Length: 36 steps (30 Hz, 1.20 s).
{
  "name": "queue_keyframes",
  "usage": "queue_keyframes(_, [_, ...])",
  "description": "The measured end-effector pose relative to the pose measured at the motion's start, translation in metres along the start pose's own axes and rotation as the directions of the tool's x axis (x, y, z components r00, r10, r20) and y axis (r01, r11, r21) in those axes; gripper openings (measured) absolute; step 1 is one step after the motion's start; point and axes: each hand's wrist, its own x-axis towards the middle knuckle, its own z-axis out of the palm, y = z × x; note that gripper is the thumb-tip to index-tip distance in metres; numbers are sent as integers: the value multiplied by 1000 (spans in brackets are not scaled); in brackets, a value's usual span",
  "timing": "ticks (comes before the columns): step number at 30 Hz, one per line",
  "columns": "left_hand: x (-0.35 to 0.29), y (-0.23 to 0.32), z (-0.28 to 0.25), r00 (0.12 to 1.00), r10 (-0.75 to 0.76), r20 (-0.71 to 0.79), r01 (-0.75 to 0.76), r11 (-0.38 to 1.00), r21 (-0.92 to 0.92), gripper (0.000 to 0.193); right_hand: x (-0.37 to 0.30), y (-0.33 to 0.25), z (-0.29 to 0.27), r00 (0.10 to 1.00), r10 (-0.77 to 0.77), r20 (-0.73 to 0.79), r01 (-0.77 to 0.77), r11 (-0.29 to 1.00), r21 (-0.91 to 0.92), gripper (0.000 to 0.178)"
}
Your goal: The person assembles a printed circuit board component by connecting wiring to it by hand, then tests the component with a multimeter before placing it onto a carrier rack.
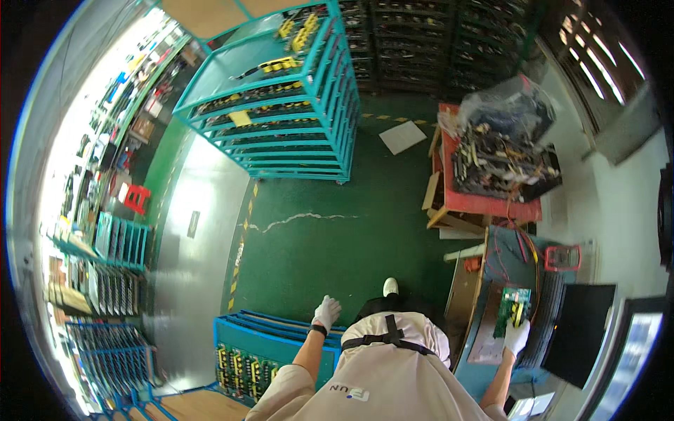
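My right hand (517, 337), in a white glove, grips the near edge of a green circuit board (505, 309) with yellow parts on it. The board is over a pale brownish sheet (487, 338) on the blue-grey workbench at my right. My left hand (327, 312), gloved too and with a black band at the wrist, hangs in the air beside the blue rack (281, 346) at my left. Nothing shows in it, and its fingers are loosely apart. Several circuit boards with yellow parts (242, 365) lie on that rack's top.
A tall teal rack (335, 133) full of boards stands ahead. Far right, a red table (491, 206) bears a dark wired machine (502, 165). A black monitor (579, 333) is on the bench. A white sheet (403, 137) lies on the green floor (309, 252).
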Motion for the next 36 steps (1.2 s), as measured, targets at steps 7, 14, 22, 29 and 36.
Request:
queue_keyframes(7, [-16,168,72,990,-109,-94,43,846,-531,66,38,-194,-84,840,-487,240,485,872,72,42])
queue_keyframes(14, [11,384,120,802,106,588,393,648,-653,70,23,-536,-80,-113,-969,220,859,16,512,39])
queue_keyframes(22, [69,438,-20,733,477,485,241,485,-841,52,-24,-832,-71,-764,-644,-19,528,-643,554,47])
queue_keyframes(29, [4,641,-106,821,432,-375,-571,625,-531,60,-33,-1033,-90,-489,-793,-363,690,-607,394,65])
queue_keyframes(36, [60,784,-184,590,745,-312,-637,192,-747,73,-21,-1113,-73,117,-983,-142,530,-60,846,64])
